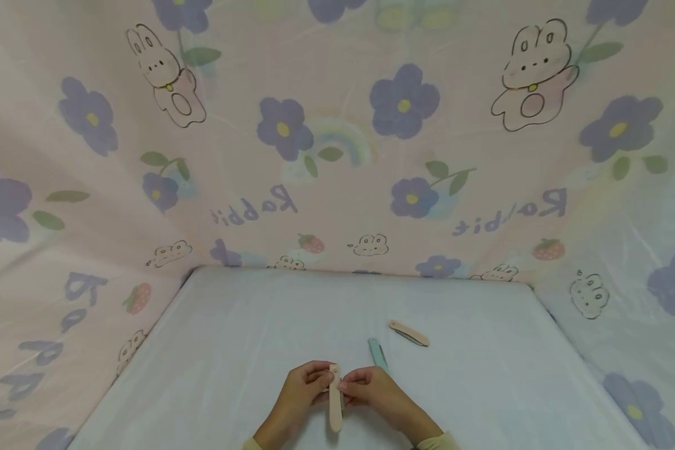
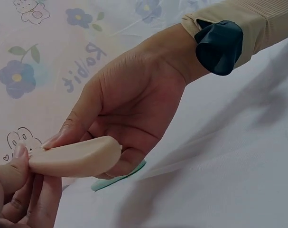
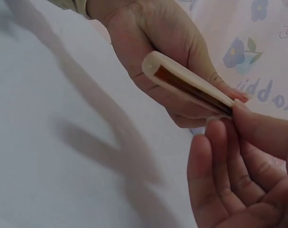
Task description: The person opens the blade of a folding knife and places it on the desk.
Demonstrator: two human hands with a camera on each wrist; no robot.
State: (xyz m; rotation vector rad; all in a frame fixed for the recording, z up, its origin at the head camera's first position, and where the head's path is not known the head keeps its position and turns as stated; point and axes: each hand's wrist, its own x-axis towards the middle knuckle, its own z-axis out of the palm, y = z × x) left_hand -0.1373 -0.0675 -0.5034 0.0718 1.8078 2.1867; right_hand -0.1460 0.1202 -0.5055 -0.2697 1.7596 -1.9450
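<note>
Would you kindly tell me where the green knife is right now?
In the head view, the green knife lies a little right of centre on the white table, just beyond the right hand and to the left of the loose beige knife.

Left hand (image 1: 305, 389) pinching, right hand (image 1: 378, 389) pinching, 2 forearms (image 1: 274, 424) angled inward

Slim peach folding tool (image 1: 335, 403) is showing a brown slot (image 3: 193, 91); second slim peach tool (image 1: 410, 331) is matching, slim mint-green tool (image 1: 377, 352) contrasting. Flat tabletop (image 1: 247, 325) is reading white, pink fabric backdrop (image 1: 337, 81) is carrying purple flowers (image 1: 405, 100), black-outlined rabbits (image 1: 534, 75).
</note>
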